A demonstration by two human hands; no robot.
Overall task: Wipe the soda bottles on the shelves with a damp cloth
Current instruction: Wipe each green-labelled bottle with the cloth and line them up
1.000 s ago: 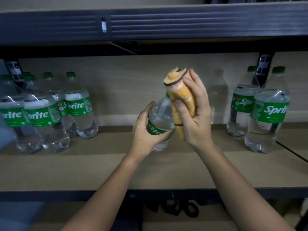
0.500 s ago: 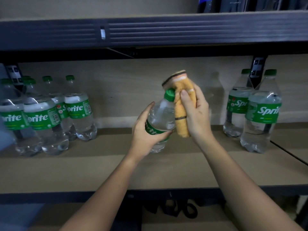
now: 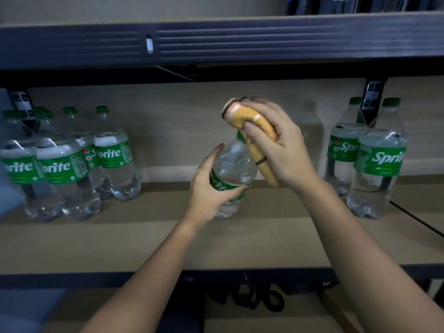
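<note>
My left hand (image 3: pixel 209 188) grips a clear Sprite bottle (image 3: pixel 234 169) around its green label and holds it tilted above the middle of the wooden shelf (image 3: pixel 149 241). My right hand (image 3: pixel 281 145) clutches a bunched orange cloth (image 3: pixel 258 140) pressed over the bottle's cap and neck, so only a sliver of the green cap shows. Several Sprite bottles (image 3: pixel 113 155) stand upright in a cluster at the shelf's left. Two more Sprite bottles (image 3: pixel 379 159) stand at the right.
A dark metal shelf beam (image 3: pixel 240 42) runs overhead, close above the hands. Dark upright brackets (image 3: pixel 372 97) sit at the back right and back left. Below the shelf's dark front edge (image 3: pixel 72 281) lies a lower level with a black tangled object (image 3: pixel 254 299).
My right hand with the cloth slid down off the cap, baring it, then came back up over the cap and neck. The bottle stayed held in my left hand.
</note>
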